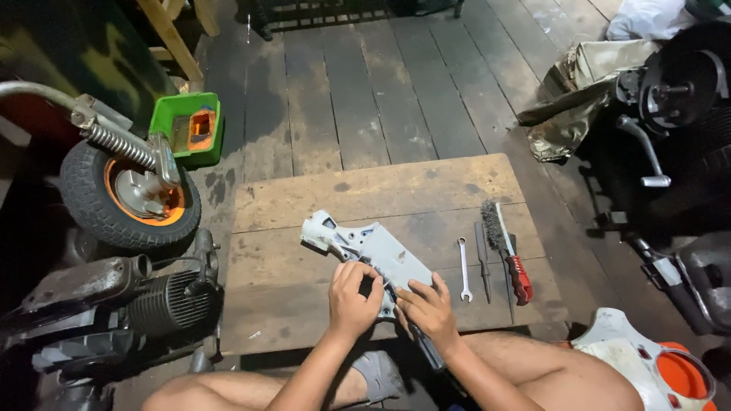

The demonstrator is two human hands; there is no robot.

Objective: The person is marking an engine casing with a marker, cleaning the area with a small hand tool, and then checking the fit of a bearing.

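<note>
Fingers of both hands curl narrowly onto the near end of a grey plastic housing (371, 251): the left hand (352, 298) presses down on top of it, and the right hand (429, 307) grips its lower edge together with a dark tool handle (426, 348), though what kind of tool cannot be told. This housing lies flat on a low wooden bench (304, 304), its long axis running diagonally, far end pointing up-left, away from the person. Just right of it lie a small spanner (464, 268), a dark file (483, 262) and a red-handled wire brush (505, 247), side by side. Left of the bench sit a small wheel (126, 196) and a finned engine (164, 301).
</note>
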